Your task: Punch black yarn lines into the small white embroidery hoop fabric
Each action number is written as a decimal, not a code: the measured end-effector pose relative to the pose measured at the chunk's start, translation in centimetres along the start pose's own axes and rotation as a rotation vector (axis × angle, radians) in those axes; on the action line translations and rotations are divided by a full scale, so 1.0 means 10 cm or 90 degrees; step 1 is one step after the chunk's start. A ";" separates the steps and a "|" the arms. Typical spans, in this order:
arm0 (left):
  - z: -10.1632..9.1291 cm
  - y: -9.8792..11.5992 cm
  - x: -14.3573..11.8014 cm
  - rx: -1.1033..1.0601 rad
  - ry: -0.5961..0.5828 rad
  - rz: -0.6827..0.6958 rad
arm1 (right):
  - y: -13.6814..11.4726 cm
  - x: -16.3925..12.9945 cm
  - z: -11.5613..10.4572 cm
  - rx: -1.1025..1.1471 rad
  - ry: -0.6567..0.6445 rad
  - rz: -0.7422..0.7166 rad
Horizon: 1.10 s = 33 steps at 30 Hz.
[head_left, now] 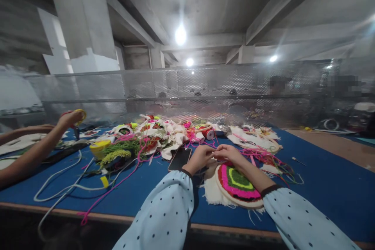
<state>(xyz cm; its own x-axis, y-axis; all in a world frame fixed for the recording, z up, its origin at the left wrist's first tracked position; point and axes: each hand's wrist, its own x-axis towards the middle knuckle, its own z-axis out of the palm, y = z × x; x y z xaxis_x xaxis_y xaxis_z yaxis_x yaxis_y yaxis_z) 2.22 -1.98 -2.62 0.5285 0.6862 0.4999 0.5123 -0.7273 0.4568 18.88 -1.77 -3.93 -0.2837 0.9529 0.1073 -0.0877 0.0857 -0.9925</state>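
The left hand [200, 157] and right hand [230, 153] meet fingertip to fingertip just above the desk [322, 179], fingers pinched narrow; whatever thin thing sits between them is too small to tell; an embroidery hoop [238, 185] with pink, red and green yarn rings lies under the right wrist, at 5 o'clock from the hands, on white cloth; a dark phone [179, 158] lies just beside the left hand at 9 o'clock; a heap of yarn and patches [146, 136] spreads at 10 o'clock; far at 9 o'clock, a co-worker's hand [70, 118] grips something yellow.
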 end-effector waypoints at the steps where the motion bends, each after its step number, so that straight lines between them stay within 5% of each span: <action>1: -0.01 -0.01 0.01 -0.009 0.001 -0.002 | 0.00 -0.01 0.00 0.018 -0.002 0.018; 12: -0.15 -0.09 -0.01 0.149 0.026 -0.072 | -0.01 0.05 -0.06 0.026 0.077 -0.002; 19: -0.09 0.01 -0.02 0.333 -0.053 0.034 | 0.02 0.07 -0.02 -0.038 0.071 -0.050; 33: -0.06 0.07 -0.02 0.304 -0.126 -0.024 | 0.04 0.11 0.02 -0.013 0.044 -0.008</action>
<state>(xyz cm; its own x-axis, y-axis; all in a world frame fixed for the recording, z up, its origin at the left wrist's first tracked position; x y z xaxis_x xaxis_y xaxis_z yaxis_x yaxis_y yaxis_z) 2.05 -2.59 -1.92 0.5986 0.7347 0.3193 0.7604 -0.6465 0.0622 18.36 -0.78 -4.22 -0.2160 0.9694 0.1163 -0.0707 0.1033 -0.9921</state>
